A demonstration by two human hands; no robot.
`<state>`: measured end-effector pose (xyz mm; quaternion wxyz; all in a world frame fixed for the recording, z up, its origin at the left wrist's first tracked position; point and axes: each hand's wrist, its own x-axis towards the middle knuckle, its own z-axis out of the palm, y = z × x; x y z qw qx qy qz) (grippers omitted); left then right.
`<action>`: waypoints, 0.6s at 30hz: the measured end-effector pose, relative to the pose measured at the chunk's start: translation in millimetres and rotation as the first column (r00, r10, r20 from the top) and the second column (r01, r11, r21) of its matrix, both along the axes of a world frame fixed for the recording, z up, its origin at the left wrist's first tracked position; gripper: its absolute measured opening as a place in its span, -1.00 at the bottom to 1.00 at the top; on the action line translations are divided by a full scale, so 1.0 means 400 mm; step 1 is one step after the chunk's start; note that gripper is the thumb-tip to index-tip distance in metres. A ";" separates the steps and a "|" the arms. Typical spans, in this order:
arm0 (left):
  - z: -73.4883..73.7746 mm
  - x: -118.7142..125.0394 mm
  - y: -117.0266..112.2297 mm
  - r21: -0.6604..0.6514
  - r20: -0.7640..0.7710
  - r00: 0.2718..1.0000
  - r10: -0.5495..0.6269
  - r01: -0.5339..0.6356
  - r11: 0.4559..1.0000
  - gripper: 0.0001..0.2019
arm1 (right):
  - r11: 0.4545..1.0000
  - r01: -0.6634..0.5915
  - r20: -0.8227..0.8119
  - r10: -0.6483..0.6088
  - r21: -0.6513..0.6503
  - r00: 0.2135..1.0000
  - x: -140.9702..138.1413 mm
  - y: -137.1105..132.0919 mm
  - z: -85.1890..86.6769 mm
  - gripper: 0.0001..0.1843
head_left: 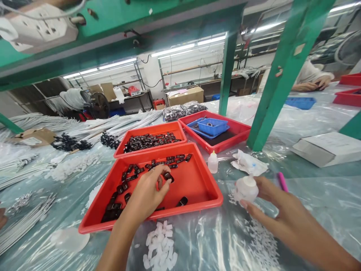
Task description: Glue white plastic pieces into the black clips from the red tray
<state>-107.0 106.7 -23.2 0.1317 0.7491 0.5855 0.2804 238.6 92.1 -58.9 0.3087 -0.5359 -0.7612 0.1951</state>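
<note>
My left hand [149,190] reaches over the near red tray [194,180], its thumb and fingers closed on a small glossy black piece [168,177]. More such black pieces [182,201] lie along the tray's back and left side. To the right of the tray, my right hand [270,205] grips a small translucent white plastic bottle [246,189] between thumb and fingers, just above the table. Below that bottle is a scatter of tiny white pieces [261,241]. A heap of larger white pieces [160,246] sits in front of the tray.
Behind stand a red tray of dark parts [152,141] and another holding a blue basket [213,127]. A dropper bottle [213,162], crumpled tissue [249,162], pink pen [282,182] and white box [328,148] lie rightward. Green posts [259,116] rise beyond. A co-worker's hands [313,84] show far right.
</note>
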 end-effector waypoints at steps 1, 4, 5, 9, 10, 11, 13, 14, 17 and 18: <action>0.006 0.013 -0.010 0.042 0.002 1.000 -0.022 0.022 0.999 -0.80 | 0.999 -0.028 -0.012 0.029 0.027 1.000 -0.005 -0.006 0.001 -0.62; 0.014 0.055 -0.039 0.160 0.006 0.995 -0.096 0.094 0.983 -0.76 | 0.977 -0.075 -0.043 0.086 0.199 0.995 -0.025 -0.028 0.011 -0.73; 0.013 0.070 -0.047 0.188 0.003 0.994 -0.113 0.111 0.976 -0.76 | 0.965 -0.094 -0.047 0.108 0.246 0.993 -0.031 -0.035 0.015 -0.76; -0.005 0.110 -0.062 0.238 -0.012 0.991 -0.130 0.129 0.963 -0.71 | 0.934 -0.109 -0.070 0.140 0.339 0.988 -0.044 -0.056 0.024 -0.62; -0.011 0.115 -0.062 0.232 -0.025 0.989 -0.147 0.148 0.961 -0.70 | 0.931 -0.106 -0.077 0.141 0.348 0.987 -0.045 -0.059 0.025 -0.59; -0.016 0.117 -0.062 0.228 -0.043 0.984 -0.171 0.176 0.958 -0.71 | 0.930 -0.107 -0.085 0.146 0.352 0.986 -0.046 -0.062 0.027 -0.60; -0.024 0.119 -0.062 0.217 -0.093 0.970 -0.223 0.238 0.947 -0.75 | 0.927 -0.129 -0.098 0.174 0.351 0.980 -0.046 -0.066 0.031 -0.67; -0.026 0.119 -0.062 0.219 -0.117 0.964 -0.239 0.259 0.941 -0.77 | 0.925 -0.142 -0.103 0.189 0.352 0.976 -0.045 -0.068 0.034 -0.71; -0.026 0.124 -0.066 0.235 -0.162 0.951 -0.265 0.298 0.925 -0.77 | 0.915 -0.179 -0.108 0.232 0.361 0.967 -0.044 -0.070 0.040 -0.71; -0.024 0.128 -0.069 0.237 -0.167 0.948 -0.270 0.304 0.923 -0.76 | 0.912 -0.189 -0.105 0.242 0.363 0.965 -0.043 -0.070 0.040 -0.70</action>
